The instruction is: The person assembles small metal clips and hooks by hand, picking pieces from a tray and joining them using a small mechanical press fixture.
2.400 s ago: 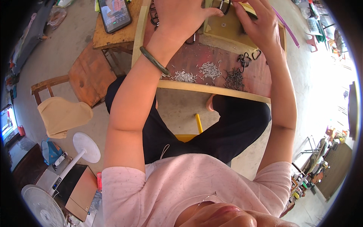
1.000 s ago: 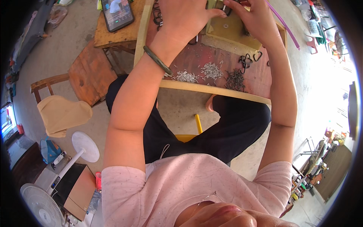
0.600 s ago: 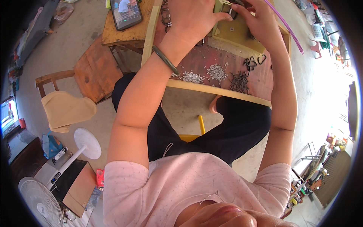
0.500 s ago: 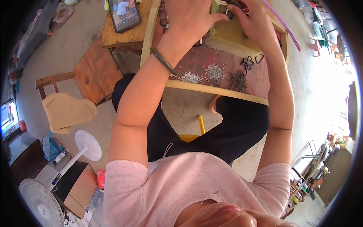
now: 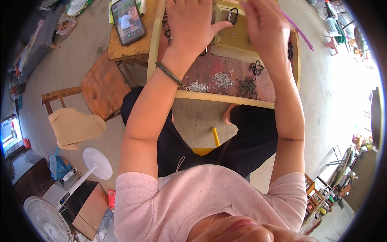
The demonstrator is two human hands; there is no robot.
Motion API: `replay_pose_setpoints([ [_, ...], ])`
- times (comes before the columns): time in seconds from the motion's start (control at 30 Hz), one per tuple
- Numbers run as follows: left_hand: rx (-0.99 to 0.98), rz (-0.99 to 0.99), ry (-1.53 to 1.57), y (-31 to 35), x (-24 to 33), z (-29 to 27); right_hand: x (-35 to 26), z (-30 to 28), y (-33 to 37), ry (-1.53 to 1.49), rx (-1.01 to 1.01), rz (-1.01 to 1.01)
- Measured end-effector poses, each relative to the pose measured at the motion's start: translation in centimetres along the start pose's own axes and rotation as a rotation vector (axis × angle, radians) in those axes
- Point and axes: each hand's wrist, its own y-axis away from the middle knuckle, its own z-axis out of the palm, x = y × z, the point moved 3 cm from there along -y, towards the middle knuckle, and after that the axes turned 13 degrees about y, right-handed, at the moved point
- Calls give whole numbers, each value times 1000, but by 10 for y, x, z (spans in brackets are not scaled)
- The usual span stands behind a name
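Nearest the camera, noted pink shirt (image 5: 209, 193), then dark trousers (image 5: 258, 135) reaching under the near rim of a worktop (image 5: 225, 98) with pale edging. Just inside that rim, counted two heaps of small silvery pins (image 5: 222, 80) and, to their right, one heap of dark pins (image 5: 246, 87). Slightly farther in, at right, found a cluster of black carabiners (image 5: 256, 68) on the reddish surface. Beyond these, observed a yellowish block (image 5: 246, 42), with a single carabiner (image 5: 236, 15) in front of its recess, silvery gate toward the left. Recorded left hand (image 5: 191, 26) with thumb wide of the fingers, thumb tip at the lower end of that single carabiner; cannot tell touching from just beside. Recorded right hand (image 5: 264, 28) blurred, well right of that carabiner; cannot tell spread or grip. Past the worktop's left edge, logged phone (image 5: 128, 22) on a wooden stand (image 5: 125, 49); past the right edge, purple coiled cord (image 5: 300, 32).
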Motion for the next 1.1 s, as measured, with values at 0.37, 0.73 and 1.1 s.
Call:
replay_pose_setpoints([
  [0.37, -305, -30, 450, -1, -2, -16, 32, 22, 42, -475, -443, 518],
  [0.73, 42, -413, 511, 10, -46, -47, -49, 34, 79, -402, -442, -66],
  [1.1, -56, -440, 582, 26, -30, -74, -92, 63, 90, -117, -741, -464],
])
